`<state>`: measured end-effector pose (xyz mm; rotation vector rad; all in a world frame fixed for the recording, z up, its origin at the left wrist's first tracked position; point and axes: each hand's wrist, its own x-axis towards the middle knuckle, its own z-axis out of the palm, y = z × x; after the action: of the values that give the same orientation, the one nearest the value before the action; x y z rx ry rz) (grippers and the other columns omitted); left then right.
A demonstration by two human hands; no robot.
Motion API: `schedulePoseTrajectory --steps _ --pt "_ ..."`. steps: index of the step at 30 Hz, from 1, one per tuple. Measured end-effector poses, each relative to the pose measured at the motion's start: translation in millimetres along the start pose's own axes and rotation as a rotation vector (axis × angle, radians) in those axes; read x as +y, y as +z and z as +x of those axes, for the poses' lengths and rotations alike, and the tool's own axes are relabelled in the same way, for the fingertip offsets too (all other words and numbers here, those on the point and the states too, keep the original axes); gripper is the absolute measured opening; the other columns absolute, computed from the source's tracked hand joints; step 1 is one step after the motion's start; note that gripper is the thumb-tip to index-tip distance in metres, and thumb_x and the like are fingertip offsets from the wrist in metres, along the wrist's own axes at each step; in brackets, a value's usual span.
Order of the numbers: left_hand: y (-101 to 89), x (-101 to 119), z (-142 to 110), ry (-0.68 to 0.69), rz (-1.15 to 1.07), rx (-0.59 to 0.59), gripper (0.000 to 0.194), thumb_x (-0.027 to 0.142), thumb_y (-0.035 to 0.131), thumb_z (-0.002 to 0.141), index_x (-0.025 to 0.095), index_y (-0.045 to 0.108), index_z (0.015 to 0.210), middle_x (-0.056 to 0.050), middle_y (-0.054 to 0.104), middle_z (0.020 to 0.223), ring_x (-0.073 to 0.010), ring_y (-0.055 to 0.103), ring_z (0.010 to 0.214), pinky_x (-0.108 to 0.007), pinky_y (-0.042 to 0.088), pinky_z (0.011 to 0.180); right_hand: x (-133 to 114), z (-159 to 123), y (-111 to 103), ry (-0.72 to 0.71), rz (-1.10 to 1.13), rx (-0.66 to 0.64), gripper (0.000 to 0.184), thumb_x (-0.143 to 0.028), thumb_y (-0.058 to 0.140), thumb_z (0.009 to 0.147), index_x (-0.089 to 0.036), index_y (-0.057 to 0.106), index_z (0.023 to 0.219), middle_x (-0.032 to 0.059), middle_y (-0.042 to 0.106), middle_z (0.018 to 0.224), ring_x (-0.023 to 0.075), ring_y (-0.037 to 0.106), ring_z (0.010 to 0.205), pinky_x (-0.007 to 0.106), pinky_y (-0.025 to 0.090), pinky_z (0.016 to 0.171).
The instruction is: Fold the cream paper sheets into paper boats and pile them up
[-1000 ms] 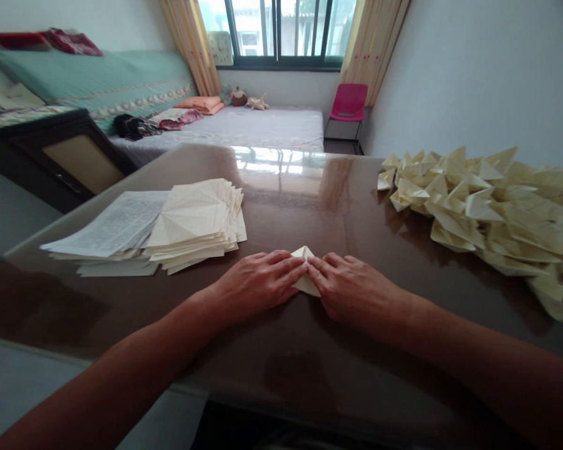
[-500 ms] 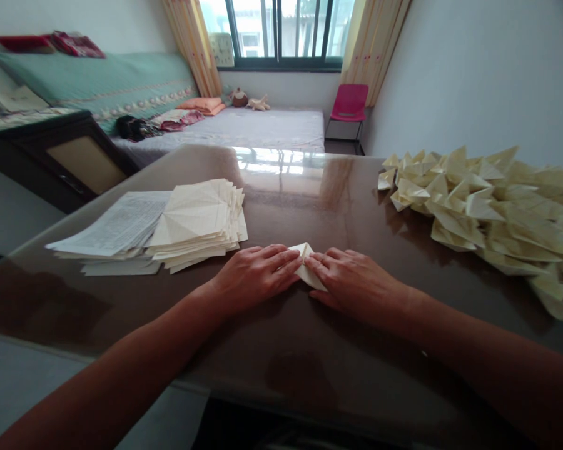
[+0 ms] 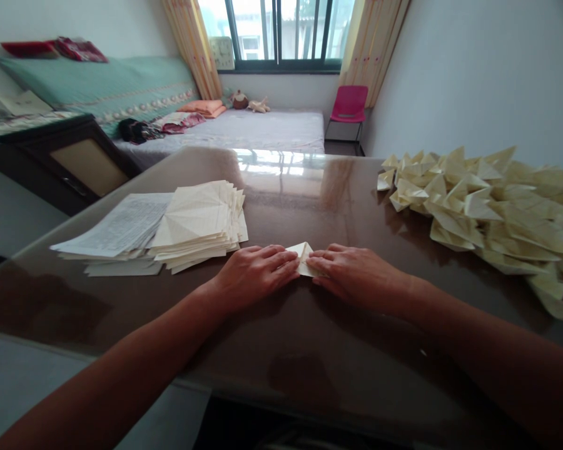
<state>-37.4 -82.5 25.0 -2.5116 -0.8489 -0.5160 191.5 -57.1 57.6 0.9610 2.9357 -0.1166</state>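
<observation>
A small cream folded paper piece point(image 3: 302, 252) lies on the glossy brown table point(image 3: 304, 194), its pointed tip showing between my hands. My left hand point(image 3: 256, 272) rests flat on its left side, fingers stretched out over the paper. My right hand point(image 3: 356, 275) lies on its right side, fingers together and pressed down on the fold. The two sets of fingertips almost meet over the paper. Most of the piece is hidden under my fingers.
A stack of creased cream sheets point(image 3: 197, 220) lies at the left, over printed pages point(image 3: 117, 228). A large heap of folded paper shapes point(image 3: 488, 200) fills the table's right side. Beyond the table are a bed point(image 3: 263, 128), a pink chair point(image 3: 349, 103) and a window.
Both hands slid slightly away from me along the table with the paper. The right fingers have shifted over the fold, so less of the paper shows now.
</observation>
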Motion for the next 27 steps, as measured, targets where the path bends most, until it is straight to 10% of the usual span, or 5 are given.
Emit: schedulePoseTrajectory --steps 27 --pt "3.2 -1.6 -1.1 0.038 -0.013 0.016 0.021 0.028 0.051 0.094 0.022 0.063 0.111 0.000 0.071 0.109 -0.0142 0.064 0.098 -0.025 0.050 0.078 -2.1 1.5 4.8 -0.017 -0.038 -0.008 0.040 -0.039 0.051 0.091 -0.017 0.057 0.124 0.0126 0.062 0.121 0.0263 0.056 0.106 0.039 0.048 0.088"
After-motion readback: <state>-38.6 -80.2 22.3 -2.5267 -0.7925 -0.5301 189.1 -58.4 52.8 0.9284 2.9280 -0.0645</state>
